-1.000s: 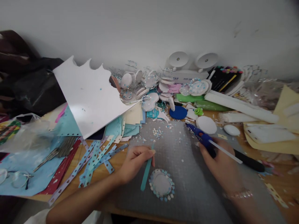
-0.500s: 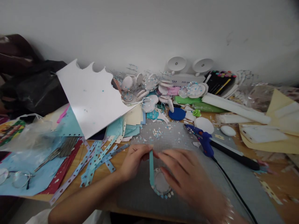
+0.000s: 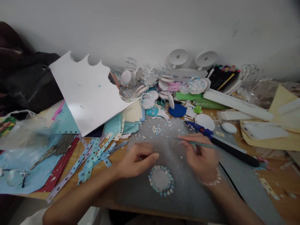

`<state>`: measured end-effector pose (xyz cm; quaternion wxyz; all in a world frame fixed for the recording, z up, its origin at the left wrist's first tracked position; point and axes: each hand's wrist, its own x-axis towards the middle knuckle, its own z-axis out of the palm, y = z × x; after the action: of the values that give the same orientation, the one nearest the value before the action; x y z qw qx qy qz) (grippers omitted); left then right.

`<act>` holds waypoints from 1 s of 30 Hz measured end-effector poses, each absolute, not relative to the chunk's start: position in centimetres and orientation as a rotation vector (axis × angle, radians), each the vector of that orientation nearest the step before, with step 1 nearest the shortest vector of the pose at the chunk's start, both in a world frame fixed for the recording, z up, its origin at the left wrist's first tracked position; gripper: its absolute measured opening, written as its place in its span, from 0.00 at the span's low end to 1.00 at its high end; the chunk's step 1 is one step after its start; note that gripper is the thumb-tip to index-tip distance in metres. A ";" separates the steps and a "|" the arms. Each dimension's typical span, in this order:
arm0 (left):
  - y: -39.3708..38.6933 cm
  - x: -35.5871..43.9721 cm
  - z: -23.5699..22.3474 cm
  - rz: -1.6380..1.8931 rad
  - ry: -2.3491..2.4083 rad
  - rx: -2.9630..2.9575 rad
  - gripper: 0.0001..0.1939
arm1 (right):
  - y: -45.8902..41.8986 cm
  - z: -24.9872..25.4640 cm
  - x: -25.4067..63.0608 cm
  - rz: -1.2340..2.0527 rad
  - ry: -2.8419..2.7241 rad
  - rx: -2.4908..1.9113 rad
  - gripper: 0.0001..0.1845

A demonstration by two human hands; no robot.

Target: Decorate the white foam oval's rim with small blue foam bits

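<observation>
My left hand [image 3: 136, 161] rests on the grey mat [image 3: 187, 193] with its fingers curled in, and nothing shows in them. Just right of it lies a round white disc [image 3: 161, 180] rimmed with small blue and white pieces. My right hand [image 3: 201, 156] hovers above the mat and pinches a thin teal paper strip [image 3: 187, 142], which lies nearly level and points left. A blue glue gun [image 3: 199, 128] lies on the mat just behind my right hand.
A black cable [image 3: 236, 151] runs right from the glue gun. Blue punched strips [image 3: 93, 156] lie left of the mat beside a big white card [image 3: 86, 93], with scissors [image 3: 50, 151] and glasses [image 3: 14, 176] further left. Finished discs [image 3: 150, 84], foam rolls [image 3: 236, 104] and markers [image 3: 222, 78] crowd the wall.
My right hand let go of the glue gun, came across to my left hand and took the teal strip from it. The strip now lies level in my right hand, and the left hand has sunk to the mat.
</observation>
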<state>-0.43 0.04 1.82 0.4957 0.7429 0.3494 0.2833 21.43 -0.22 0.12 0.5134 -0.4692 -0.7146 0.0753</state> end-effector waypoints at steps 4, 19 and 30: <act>0.5 -0.6 1.7 0.487 0.628 2.020 0.10 | -0.4 -0.9 21.9 0.503 -1.386 -1.275 0.03; 1.3 -0.7 1.4 0.346 0.657 1.688 0.15 | -2.3 -0.5 20.0 1.179 -1.180 -1.102 0.07; 1.3 -0.7 1.2 0.373 0.638 1.630 0.14 | -2.6 -0.7 19.9 1.200 -1.216 -1.098 0.05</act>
<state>-0.69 1.27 1.25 0.6256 0.7106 0.2780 0.1625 19.86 -2.59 -0.66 0.5271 -0.4595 -0.5089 0.5021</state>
